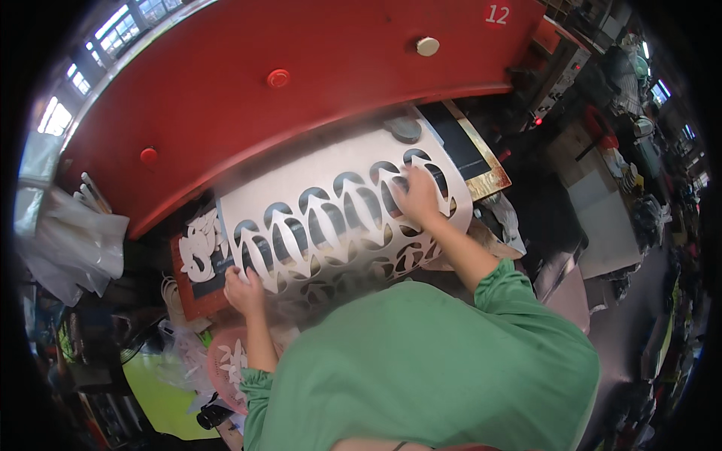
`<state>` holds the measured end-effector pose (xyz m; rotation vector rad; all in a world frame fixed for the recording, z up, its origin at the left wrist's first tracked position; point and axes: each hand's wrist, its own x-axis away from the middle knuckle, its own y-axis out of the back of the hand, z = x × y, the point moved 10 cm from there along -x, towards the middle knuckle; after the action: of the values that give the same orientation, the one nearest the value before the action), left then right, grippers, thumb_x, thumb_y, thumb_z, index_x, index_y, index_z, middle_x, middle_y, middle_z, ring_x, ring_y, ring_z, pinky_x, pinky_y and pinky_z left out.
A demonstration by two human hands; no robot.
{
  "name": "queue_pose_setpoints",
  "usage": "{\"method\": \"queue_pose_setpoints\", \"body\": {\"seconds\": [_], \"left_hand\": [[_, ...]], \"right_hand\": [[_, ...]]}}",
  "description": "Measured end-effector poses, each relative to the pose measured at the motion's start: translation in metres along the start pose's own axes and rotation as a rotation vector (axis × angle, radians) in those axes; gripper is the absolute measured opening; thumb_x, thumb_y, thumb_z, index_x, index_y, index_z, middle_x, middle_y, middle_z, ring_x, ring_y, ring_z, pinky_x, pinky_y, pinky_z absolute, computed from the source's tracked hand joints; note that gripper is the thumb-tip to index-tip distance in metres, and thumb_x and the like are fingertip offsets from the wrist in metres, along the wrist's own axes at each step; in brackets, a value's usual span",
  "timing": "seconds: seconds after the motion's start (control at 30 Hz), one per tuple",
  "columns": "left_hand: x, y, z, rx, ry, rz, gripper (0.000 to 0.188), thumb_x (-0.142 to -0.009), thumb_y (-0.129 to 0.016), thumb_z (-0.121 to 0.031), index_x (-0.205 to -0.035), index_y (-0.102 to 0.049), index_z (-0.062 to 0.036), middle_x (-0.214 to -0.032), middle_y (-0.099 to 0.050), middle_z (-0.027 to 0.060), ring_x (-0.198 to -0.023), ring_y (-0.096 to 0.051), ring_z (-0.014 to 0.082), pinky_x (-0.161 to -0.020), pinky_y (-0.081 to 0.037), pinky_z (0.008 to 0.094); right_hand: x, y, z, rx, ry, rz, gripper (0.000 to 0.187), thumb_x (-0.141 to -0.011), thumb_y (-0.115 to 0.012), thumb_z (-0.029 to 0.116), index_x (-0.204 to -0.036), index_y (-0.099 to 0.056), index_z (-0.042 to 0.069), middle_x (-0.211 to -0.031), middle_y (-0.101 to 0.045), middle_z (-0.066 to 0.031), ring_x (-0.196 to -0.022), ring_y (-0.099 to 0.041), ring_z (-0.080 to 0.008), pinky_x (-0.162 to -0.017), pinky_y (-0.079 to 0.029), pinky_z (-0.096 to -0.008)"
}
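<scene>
A pale, whitish sheet [286, 177] lies across the bed under a red machine. Rows of curved cut-outs run along its near part, which bends down over the front edge toward my body. My left hand [246, 292] is closed on the sheet's left edge, near the front corner. Toward the right end of the cut-out row, my right hand [420, 197] grips the strips between the openings with bent fingers; its fingertips are partly hidden. A dark, rounded cutting die [404, 130] rests on the uncut part of the sheet, at the far right.
The red machine beam [331, 52], with round buttons, spans the far side. White cut pieces [199, 244] lie piled left of the sheet. A pink basket [226, 368] holding white pieces stands below my left forearm. Plastic bags [71, 237] hang at left; a control box [556, 75] is at right.
</scene>
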<state>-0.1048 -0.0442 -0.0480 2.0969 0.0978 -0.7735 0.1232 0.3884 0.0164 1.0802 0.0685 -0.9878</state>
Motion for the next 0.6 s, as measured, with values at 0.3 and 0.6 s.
{"method": "queue_pose_setpoints", "body": {"seconds": [0.3,0.6], "left_hand": [[-0.084,-0.054,-0.008,0.024,-0.062,0.02,0.029,-0.086,-0.066,-0.024,-0.103,-0.053,-0.0037,-0.088,-0.062,0.0206,-0.085,-0.059,0.0426,-0.077,-0.044,0.05],[-0.099,-0.065,-0.004,-0.036,-0.051,0.009,0.029,-0.084,-0.067,-0.024,-0.102,-0.056,-0.0053,-0.089,-0.064,0.0161,-0.089,-0.061,0.0367,-0.083,-0.044,0.0465]], "right_hand": [[-0.27,0.07,-0.055,0.054,-0.077,-0.171,0.043,-0.096,-0.048,0.047,-0.094,-0.062,0.006,-0.102,-0.064,-0.0187,-0.099,-0.061,-0.0399,-0.083,-0.047,-0.0508],[-0.089,-0.039,-0.04,0.052,0.016,0.162,0.034,-0.084,-0.067,0.035,-0.094,-0.068,0.003,-0.096,-0.067,-0.0174,-0.093,-0.06,-0.038,-0.083,-0.048,-0.0469]]}}
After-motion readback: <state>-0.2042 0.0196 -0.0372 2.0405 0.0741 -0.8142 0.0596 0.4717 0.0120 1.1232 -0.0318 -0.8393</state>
